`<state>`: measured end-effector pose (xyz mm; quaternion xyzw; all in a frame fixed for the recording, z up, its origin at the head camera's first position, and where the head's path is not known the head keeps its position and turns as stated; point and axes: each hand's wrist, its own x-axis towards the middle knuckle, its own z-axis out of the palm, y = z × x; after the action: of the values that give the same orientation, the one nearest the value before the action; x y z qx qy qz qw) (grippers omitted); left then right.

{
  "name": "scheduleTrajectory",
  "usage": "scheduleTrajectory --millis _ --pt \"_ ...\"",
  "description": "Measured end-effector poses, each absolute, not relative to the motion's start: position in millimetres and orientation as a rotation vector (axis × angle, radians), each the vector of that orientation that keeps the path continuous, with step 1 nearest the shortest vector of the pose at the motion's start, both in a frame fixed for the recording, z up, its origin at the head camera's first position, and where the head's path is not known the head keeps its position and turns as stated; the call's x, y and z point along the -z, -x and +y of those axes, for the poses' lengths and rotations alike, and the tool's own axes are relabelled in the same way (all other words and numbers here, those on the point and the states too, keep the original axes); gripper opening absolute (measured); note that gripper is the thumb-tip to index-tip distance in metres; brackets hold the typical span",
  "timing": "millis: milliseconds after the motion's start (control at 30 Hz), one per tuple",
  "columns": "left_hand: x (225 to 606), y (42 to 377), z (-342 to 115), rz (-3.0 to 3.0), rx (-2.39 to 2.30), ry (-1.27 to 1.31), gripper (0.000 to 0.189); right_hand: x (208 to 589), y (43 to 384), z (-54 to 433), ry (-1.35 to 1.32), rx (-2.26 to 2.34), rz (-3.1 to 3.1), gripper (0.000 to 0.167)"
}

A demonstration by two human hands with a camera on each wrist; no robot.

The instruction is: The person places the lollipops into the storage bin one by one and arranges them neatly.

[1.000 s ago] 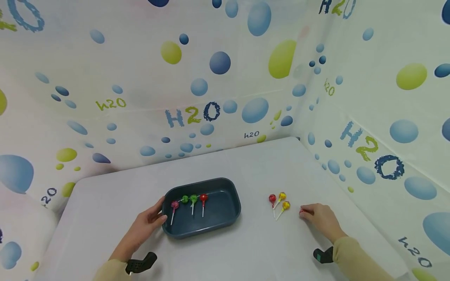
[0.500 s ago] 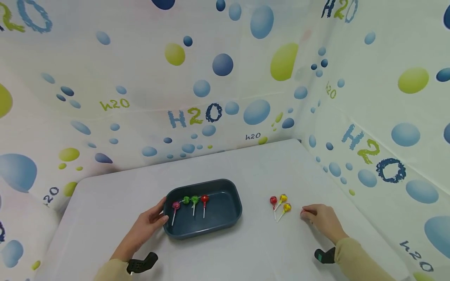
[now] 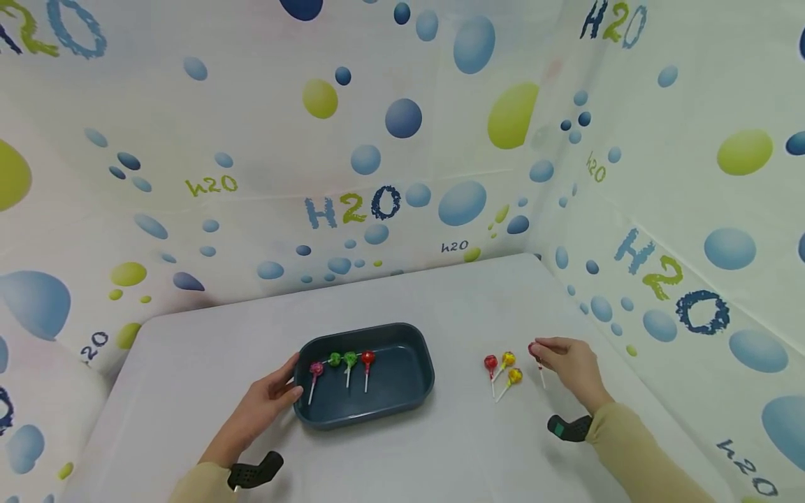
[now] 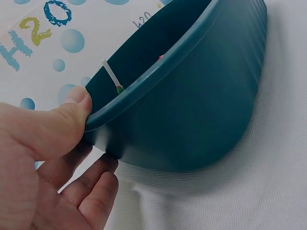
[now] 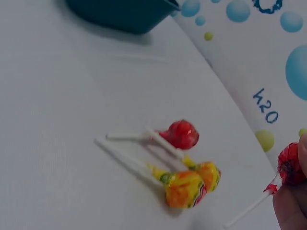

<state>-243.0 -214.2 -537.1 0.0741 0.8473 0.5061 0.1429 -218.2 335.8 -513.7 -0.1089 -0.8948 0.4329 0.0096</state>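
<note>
My left hand [image 3: 256, 412] grips the left end of a dark teal tray [image 3: 399, 381]; in the left wrist view the thumb lies over its rim [image 4: 144, 86], the fingers against the outside. Inside lie a pink lollipop [image 3: 316, 368], two green lollipops [image 3: 349, 359] and a red lollipop [image 3: 367, 358]. To the right, my right hand [image 3: 575, 367] pinches another red lollipop [image 5: 289, 163] by its wrapped head, its white stick pointing down. Just left of that hand, a red lollipop [image 5: 182, 134] and two yellow lollipops [image 5: 184, 189] lie together, sticks crossing.
A white cloth covers the table [image 3: 453, 447]. Behind and to the right stand white walls [image 3: 264, 126] printed with coloured bubbles and lettering. Each wrist wears a dark strap with a camera mount [image 3: 254, 471].
My right hand has risen from the table with the red lollipop, whose stick now shows below the fingers. The left hand stays on the tray. The head view has shifted slightly.
</note>
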Motion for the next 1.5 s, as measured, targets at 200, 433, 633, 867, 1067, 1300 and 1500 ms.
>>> scheduleTrajectory --millis 200,433,633,867,1067,1300,1500 --pt "537.7 241.4 -216.1 2.448 -1.459 -0.194 0.071 504.4 234.3 311.0 0.364 -1.646 -2.652 0.041" --pt "536.4 240.7 -216.9 2.453 -1.457 -0.198 0.071 499.2 255.1 265.1 0.275 -1.753 -2.624 0.038" --pt "535.2 240.3 -217.0 2.436 -1.476 -0.187 0.071 495.9 276.4 205.2 0.164 -1.843 -2.597 0.029" --pt "539.3 240.9 -217.6 2.426 -1.499 -0.211 0.072 492.8 294.8 137.4 0.018 -1.775 -2.723 0.019" --pt "540.3 241.8 -218.0 2.431 -1.505 -0.238 0.072 488.6 309.5 93.9 -0.136 -1.369 -3.024 0.016" --pt "537.7 240.7 -219.0 2.436 -1.5 -0.233 0.072 500.2 320.7 57.3 -0.26 -0.791 -3.201 0.033" --pt "537.4 238.7 -218.7 2.437 -1.503 -0.231 0.071 511.6 324.6 47.4 -0.3 -0.623 -3.25 0.027"
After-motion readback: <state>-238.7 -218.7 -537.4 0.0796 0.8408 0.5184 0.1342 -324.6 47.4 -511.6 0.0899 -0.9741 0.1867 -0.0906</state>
